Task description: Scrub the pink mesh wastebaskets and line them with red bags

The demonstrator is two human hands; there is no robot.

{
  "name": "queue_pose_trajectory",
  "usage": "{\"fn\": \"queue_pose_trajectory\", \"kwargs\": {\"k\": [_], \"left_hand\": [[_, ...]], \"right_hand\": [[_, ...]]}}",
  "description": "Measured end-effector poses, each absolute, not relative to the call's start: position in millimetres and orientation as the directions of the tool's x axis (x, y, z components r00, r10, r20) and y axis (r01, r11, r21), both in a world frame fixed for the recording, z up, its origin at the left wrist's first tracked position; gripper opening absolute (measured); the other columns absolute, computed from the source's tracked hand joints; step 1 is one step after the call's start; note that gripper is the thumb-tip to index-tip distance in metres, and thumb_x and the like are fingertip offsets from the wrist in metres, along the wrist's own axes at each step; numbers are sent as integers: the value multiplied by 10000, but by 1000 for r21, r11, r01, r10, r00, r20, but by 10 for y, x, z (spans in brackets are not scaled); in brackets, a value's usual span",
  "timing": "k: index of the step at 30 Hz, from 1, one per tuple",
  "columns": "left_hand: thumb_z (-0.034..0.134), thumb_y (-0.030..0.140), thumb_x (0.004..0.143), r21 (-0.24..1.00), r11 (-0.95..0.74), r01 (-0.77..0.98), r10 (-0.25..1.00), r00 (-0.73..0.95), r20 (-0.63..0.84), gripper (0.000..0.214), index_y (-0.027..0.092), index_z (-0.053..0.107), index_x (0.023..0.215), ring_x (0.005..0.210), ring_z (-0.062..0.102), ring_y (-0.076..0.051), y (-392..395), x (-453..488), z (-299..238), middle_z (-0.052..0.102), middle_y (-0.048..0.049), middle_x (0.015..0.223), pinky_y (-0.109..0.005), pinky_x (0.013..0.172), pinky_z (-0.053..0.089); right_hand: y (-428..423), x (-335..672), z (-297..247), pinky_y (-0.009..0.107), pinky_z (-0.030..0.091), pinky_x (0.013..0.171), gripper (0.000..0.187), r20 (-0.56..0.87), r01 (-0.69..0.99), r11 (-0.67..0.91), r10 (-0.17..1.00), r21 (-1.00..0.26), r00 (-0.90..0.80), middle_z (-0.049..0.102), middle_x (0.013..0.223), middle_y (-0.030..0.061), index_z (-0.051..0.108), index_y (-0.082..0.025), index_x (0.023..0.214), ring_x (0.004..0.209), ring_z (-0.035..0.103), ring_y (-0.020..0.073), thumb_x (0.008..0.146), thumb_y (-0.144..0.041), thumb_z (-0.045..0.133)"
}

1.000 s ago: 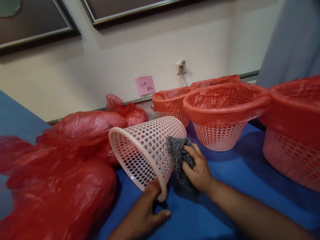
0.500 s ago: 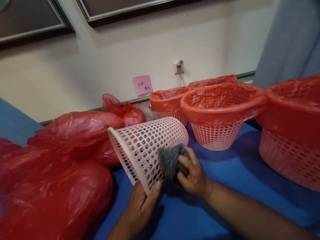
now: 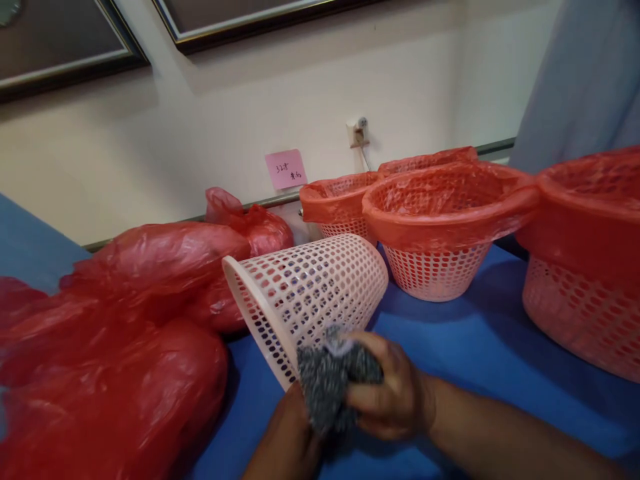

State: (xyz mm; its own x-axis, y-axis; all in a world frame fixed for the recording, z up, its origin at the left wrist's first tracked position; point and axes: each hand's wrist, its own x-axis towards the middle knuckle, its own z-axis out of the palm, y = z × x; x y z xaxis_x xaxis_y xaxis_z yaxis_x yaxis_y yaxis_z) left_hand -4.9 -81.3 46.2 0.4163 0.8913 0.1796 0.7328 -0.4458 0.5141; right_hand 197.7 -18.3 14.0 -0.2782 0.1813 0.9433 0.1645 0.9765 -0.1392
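Four pink mesh plastic baskets stand upright along the back of the blue table (image 3: 475, 347), each lined with a red plastic bag folded out over its rim: a small lined basket (image 3: 340, 207) by the wall, a second lined basket (image 3: 430, 160) mostly hidden behind, a wide lined basket (image 3: 440, 227) in the middle and a large lined basket (image 3: 585, 260) at the right edge. From where I stand I cannot see what lies inside them. A fifth, pale pink perforated plastic basket (image 3: 310, 293), has no liner and lies on its side near the person, mouth to the left, base close to the wide lined basket. A heap of loose red plastic bags (image 3: 110, 347) lies just beside its mouth. The right hand (image 3: 390, 393) has its fingers curled tight round a bunched grey knitted cloth (image 3: 327, 387), pressing it to the low near edge of the bare basket's rim. The left hand (image 3: 287, 440) sits under that rim, its fingers hidden by the cloth, so I cannot tell its grip. Half a second ago the cloth was higher on the side wall nearer the base, and the left fingers showed clasping the rim; since then the cloth has slid down towards the mouth
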Motion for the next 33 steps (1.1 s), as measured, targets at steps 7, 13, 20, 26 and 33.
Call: {"fn": "queue_pose_trajectory", "kwargs": {"k": [7,13,20,26,33], "left_hand": [[469,219,951,420,-429,799,902,398,165,516,316,498,1458,1363,506,-264,-733,-209,203,551,-45,1476,-429,1160,412],[596,199,846,273,-446,852,895,420,149,480,274,642,1318,1337,515,-343,-563,-448,-87,609,-103,1404,-596,1151,356],[635,681,799,779,-300,550,951,231,204,851,239,426,1496,1315,546,-355,-827,-320,249,549,-124,1464,-472,1088,485],[436,678,922,880,-150,450,987,18,159,738,177,484,1462,1359,509,-336,-750,-70,522,621,-123,1386,-490,1158,403],[488,500,963,735,-277,619,960,205,189,564,241,498,1464,1394,477,-306,-870,-5,483,562,-93,1463,-495,1177,373]], "right_hand": [[336,2033,10,503,501,1030,456,624,267,569,749,-778,223,592,1253,125,577,-208,1275,1174,597,279,820,-219,552],[389,2105,50,505,512,1006,400,633,252,585,746,-771,206,598,1253,128,609,-214,1222,1143,618,279,826,-232,558],[-185,1927,197,408,596,808,381,886,173,982,151,-81,-439,489,1375,141,628,-256,1181,1032,638,251,803,-240,581],[-40,1935,110,423,586,849,361,900,265,951,251,-161,-356,501,1368,148,633,-235,1155,1074,628,262,801,-208,572],[745,2131,-122,557,491,1006,408,424,211,371,843,-904,333,664,1120,117,611,-188,1192,1074,628,283,806,-299,543]]}}
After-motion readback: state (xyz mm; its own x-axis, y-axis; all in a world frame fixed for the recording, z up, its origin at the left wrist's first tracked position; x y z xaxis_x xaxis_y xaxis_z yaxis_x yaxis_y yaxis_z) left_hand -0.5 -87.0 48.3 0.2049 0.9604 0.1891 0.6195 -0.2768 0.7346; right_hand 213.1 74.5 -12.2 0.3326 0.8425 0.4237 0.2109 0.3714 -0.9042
